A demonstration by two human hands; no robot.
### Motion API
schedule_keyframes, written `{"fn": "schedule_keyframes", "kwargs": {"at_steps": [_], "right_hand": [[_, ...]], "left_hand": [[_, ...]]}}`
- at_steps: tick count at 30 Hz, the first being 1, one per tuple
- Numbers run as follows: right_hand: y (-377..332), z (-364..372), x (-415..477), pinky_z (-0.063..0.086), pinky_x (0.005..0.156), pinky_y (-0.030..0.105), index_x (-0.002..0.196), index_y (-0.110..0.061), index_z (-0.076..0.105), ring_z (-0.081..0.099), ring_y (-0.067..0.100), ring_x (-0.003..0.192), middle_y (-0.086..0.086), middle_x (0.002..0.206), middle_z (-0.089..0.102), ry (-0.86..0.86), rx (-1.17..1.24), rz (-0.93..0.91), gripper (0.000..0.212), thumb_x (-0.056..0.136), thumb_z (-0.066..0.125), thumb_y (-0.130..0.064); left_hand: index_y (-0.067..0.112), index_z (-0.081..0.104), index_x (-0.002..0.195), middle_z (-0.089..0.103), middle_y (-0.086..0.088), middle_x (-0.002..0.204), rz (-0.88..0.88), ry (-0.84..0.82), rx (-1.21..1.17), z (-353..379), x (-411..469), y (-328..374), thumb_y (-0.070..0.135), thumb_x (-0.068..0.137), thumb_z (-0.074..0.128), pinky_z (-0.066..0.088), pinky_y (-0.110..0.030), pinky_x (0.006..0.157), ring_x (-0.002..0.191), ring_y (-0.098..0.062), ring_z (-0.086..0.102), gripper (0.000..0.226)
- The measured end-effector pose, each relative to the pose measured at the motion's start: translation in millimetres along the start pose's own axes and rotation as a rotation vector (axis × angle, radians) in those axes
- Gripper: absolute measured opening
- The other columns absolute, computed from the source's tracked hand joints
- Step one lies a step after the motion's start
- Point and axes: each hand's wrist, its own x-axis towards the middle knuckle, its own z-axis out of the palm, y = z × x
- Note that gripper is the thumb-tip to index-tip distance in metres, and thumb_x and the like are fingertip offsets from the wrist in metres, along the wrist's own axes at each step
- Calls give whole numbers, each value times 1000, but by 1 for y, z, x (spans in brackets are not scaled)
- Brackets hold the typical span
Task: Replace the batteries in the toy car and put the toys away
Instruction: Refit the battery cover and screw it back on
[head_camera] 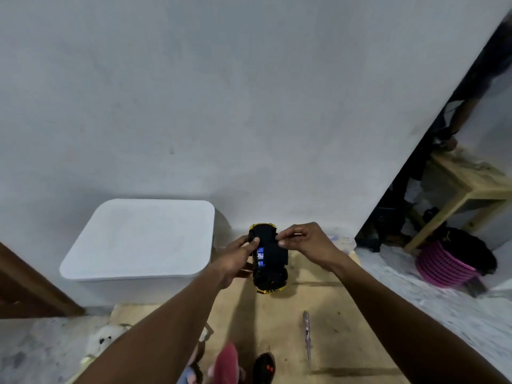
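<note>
A black and yellow toy car [270,275] is held upside down above a wooden board [327,322]. Its battery bay is uncovered and blue batteries [260,255] show inside. My left hand [238,261] grips the car's left side, thumb resting on its underside. My right hand [304,241] pinches the upper right part of the underside between thumb and fingers. A screwdriver [307,338] lies on the board below the car. A black remote control [264,367] with red buttons sits at the bottom edge.
A white lidded storage box [138,239] stands left of the car against the wall. A white plush toy [104,342] and a red-capped doll [225,361] lie near the bottom. A pink basket [443,270] and wooden stool [465,189] are at right.
</note>
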Motion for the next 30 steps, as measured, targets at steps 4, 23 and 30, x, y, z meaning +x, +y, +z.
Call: {"fn": "schedule_keyframes", "kwargs": {"at_steps": [4,23,30], "right_hand": [[-9,14,6,58,84,34,89,-9,77,72,28,93,13,94,74,-21,-125,-53,11,82,76,-1],[-1,31,7,48,72,11,104,-16,75,61,1,77,-9,83,65,16,-346,-95,28,78,82,-14],[-8,13,14,50,70,15,97,0,74,57,9,72,7,79,64,-55,-140,25,12,85,73,-3]], "left_hand": [[33,59,128,72,-6,114,23,-34,-3,2,-8,13,48,98,56,56,-44,83,86,-30,69,35],[28,64,122,73,-8,112,5,-17,-36,-14,1,10,48,96,59,58,-42,74,80,-30,72,34],[31,66,120,74,-8,112,-15,-37,-10,-15,4,7,46,97,58,58,-47,82,81,-30,70,30]]}}
